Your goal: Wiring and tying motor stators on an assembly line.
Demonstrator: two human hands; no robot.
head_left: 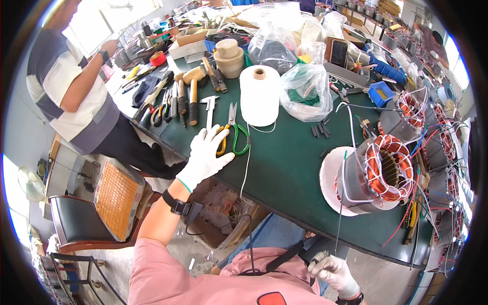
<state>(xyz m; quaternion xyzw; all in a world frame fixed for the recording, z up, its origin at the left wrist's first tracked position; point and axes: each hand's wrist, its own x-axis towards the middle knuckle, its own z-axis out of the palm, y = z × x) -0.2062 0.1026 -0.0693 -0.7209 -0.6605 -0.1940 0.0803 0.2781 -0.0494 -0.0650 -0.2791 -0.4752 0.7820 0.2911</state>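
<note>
White-gloved left hand [207, 152], fingers apart, at green-and-yellow-handled scissors [232, 119] near green counter [290, 168] edge; white-gloved right hand [335, 274] curled beyond edge, grip unclear.

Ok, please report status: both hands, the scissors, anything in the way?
Left hand open at scissors, contact unclear. Right hand curled, off the table, grip unclear. Scissors on table; white spool near, not covering them.

scissors [232, 120]: handle partly hidden by left hand [206, 154] | co-worker [76, 91]: head cropped

No text, label, brand, number or sign is showing legibly; the red patch [271, 299] on the pink shirt [203, 282], lower centre, is displaying no readable lettering.
</note>
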